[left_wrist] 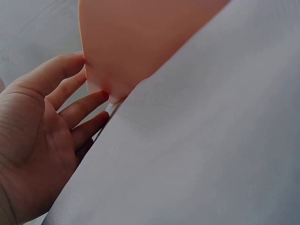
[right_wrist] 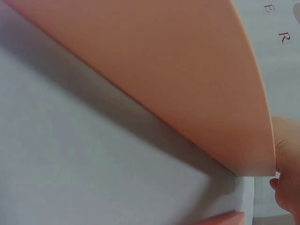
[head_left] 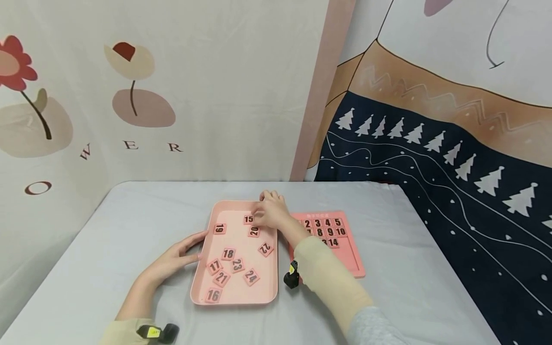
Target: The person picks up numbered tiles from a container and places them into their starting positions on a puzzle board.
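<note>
A pink tray holds several loose pink number tiles, among them 16, 17, 18, 21 and 24, turned at different angles. At the tray's far right, my right hand pinches the right side of the number 15 tile; the number 20 tile lies just below. My left hand touches the tray's left outer side with extended fingers, also visible in the left wrist view along the tray wall. In the right wrist view, the tray wall hides most of the right hand.
Right of the tray lies a pink number board with rows of tiles up to 14; the right forearm covers its left part. A white cloth covers the table. Patterned curtains stand behind.
</note>
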`<state>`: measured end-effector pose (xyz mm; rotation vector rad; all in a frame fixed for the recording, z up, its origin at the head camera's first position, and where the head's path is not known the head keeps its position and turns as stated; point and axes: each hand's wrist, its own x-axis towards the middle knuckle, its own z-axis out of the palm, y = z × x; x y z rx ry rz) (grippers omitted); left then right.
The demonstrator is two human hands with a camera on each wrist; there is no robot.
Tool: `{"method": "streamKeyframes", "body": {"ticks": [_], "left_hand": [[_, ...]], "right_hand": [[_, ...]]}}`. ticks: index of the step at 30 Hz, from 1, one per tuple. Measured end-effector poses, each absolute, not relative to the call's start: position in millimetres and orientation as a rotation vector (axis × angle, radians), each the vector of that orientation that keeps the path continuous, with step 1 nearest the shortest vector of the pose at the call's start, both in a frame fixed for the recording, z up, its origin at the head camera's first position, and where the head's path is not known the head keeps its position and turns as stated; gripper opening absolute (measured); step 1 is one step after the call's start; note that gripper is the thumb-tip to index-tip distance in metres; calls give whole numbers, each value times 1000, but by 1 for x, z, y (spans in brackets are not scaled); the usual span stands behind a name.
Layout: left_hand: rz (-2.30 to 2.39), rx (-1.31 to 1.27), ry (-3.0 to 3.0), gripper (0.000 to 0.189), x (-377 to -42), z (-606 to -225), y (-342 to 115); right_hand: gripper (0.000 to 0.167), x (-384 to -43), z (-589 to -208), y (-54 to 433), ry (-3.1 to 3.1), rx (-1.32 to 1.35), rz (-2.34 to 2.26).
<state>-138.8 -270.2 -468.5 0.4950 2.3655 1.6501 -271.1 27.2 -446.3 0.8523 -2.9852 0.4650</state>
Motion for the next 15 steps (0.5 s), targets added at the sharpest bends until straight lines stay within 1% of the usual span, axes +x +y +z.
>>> {"method": "streamKeyframes", "body": {"ticks": [10,15], "left_hand": [[1663,507,2368,60,-138,-468,-270],[1665,505,2348,60,-138,-469,-270]], "right_hand": [[29,-270,-449,23,-2979,824,486],[34,-269,-445,26,-2980,811,491]]}}
